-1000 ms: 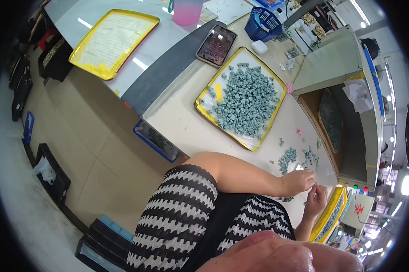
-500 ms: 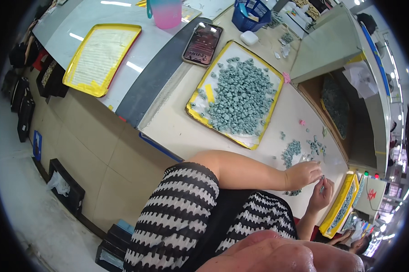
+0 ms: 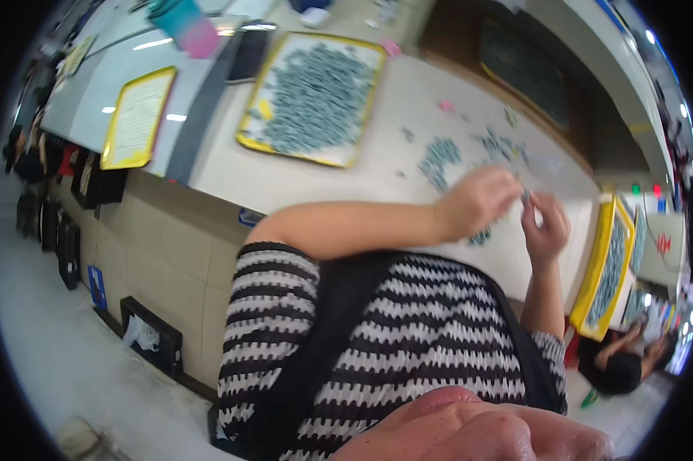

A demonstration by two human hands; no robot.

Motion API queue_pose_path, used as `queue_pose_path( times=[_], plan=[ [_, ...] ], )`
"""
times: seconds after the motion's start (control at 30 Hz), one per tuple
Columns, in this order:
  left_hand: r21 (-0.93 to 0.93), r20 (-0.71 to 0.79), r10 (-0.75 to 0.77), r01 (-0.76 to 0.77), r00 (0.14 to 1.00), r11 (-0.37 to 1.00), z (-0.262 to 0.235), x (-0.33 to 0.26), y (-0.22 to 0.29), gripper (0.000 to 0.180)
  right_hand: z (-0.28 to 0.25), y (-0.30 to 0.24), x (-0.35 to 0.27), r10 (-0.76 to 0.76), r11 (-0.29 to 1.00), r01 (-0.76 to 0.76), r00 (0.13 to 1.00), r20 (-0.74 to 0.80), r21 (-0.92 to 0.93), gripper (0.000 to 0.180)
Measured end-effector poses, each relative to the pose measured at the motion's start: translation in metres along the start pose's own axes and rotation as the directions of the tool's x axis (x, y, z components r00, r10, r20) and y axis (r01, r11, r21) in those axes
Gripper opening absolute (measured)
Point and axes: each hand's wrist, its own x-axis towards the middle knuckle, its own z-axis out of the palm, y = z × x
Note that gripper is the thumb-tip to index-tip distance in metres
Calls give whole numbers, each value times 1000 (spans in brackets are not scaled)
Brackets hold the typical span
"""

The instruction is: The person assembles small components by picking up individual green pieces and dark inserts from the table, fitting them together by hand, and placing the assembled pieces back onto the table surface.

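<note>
My left hand point(image 3: 481, 201) reaches in over the table with fingers pinched together; whatever lies in them is hidden and blurred. Close beside it, my right hand point(image 3: 544, 227) pinches a small grey-green piece point(image 3: 525, 197) between thumb and finger. The two hands' fingertips nearly meet. Beyond my left hand lies a loose heap of similar small pieces point(image 3: 438, 160), and a few more pieces point(image 3: 481, 236) show below that hand. Farther right on the table is another scatter of pieces point(image 3: 502, 144).
A yellow-edged tray point(image 3: 292, 152) full of grey-green pieces lies left of the hands. Near it are a phone point(image 3: 250, 54), a blue-pink cup point(image 3: 183, 27) and a yellow-framed sheet point(image 3: 139, 115). An open-fronted box point(image 3: 438, 34) stands behind; another yellow tray point(image 3: 592, 315) is at right.
The view has swung, so the table and trays sit higher and farther left. My hands stay close together, the right one still pinching a small piece.
</note>
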Motion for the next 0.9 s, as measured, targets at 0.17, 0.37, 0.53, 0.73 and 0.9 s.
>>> queue_pose_path(
  times=[0.17,0.37,0.53,0.73,0.9],
  plan=[
    [111,-25,8,-5,1000,994,5,19,14,21,-4,10,4,37,971,-24,998,-49,238,17],
    [84,-6,72,-71,997,994,22,24,17,23,-7,16,-2,-3,949,57,985,-173,309,19],
    [88,15,18,-19,1000,996,30,20,16,23,-5,21,-10,70,925,0,983,-170,379,18],
    [96,55,38,-44,998,994,26,21,8,21,6,23,-15,223,854,-143,969,-103,501,15],
    [55,101,-320,315,942,947,21,21,19,13,7,24,-16,310,781,-251,951,-6,572,15]
  ],
)
